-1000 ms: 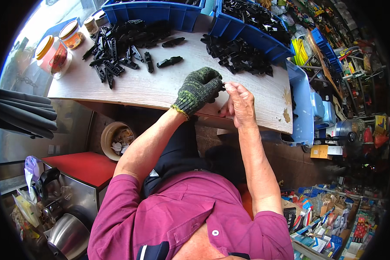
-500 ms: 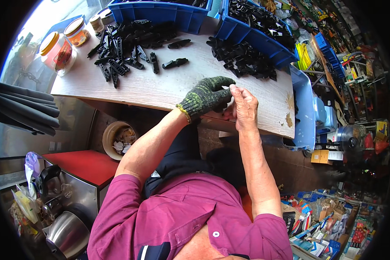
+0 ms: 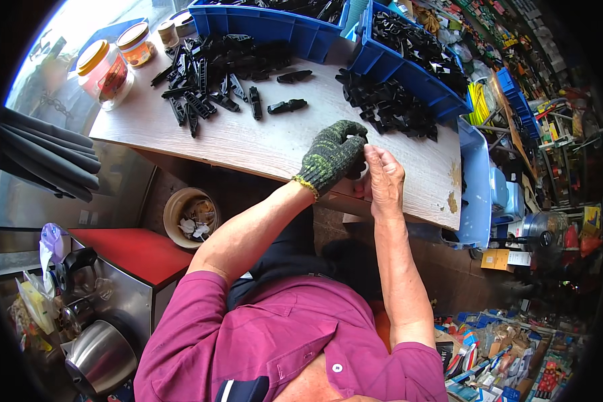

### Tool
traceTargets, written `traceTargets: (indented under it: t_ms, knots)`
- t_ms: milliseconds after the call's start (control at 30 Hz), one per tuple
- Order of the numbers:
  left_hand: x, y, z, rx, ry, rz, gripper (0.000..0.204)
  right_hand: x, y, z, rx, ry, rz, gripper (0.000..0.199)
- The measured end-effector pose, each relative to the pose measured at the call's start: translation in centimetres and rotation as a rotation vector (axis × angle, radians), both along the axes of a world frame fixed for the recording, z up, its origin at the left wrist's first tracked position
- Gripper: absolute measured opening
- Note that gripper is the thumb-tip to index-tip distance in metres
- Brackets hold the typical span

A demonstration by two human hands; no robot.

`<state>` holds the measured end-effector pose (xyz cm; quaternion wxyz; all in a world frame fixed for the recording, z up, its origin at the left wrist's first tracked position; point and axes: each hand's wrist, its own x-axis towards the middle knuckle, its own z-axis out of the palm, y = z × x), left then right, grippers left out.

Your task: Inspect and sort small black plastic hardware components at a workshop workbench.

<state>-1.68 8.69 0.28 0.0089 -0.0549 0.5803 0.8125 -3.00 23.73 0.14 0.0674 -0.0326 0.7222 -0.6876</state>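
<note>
My left hand (image 3: 333, 155), in a green and black knitted glove, is closed with its fingers curled, over the front edge of the pale wooden table (image 3: 248, 146). Against its fingertips my bare right hand (image 3: 386, 184) is pinched, thumb upward. Something dark shows between the two hands, mostly hidden by the fingers, so its kind is unclear. Beyond them a single slim black plastic part (image 3: 287, 106) lies on the table. To the left spreads a loose pile of similar black parts (image 3: 211, 70); another heap of black parts (image 3: 390, 104) lies to the right.
Two blue crates (image 3: 268, 31) of black parts line the table's back. Lidded jars (image 3: 106, 75) stand at its left end. A light blue bin (image 3: 474, 184) is beyond the right edge. On the floor is a waste pail (image 3: 169, 218), beside a red-topped cabinet (image 3: 130, 253).
The view has shifted, so the table and piles appear farther right. Both hands stay together at the table edge; my right fingertips have drawn slightly down against the glove.
</note>
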Motion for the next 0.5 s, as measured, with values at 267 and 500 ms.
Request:
traceTargets:
  t_ms: [267, 500]
  knots:
    - [-1.0, 0.9, -2.1, -0.18, 0.158, 0.029, 0.035, 0.0, -0.2, -0.7, 0.048, 0.155, 0.026, 0.033]
    - [-0.1, 0.5, -1.5, -0.401, 0.16, -0.057, 0.033, 0.1, 0.0, -1.2, 0.196, 0.252, -0.039, 0.031]
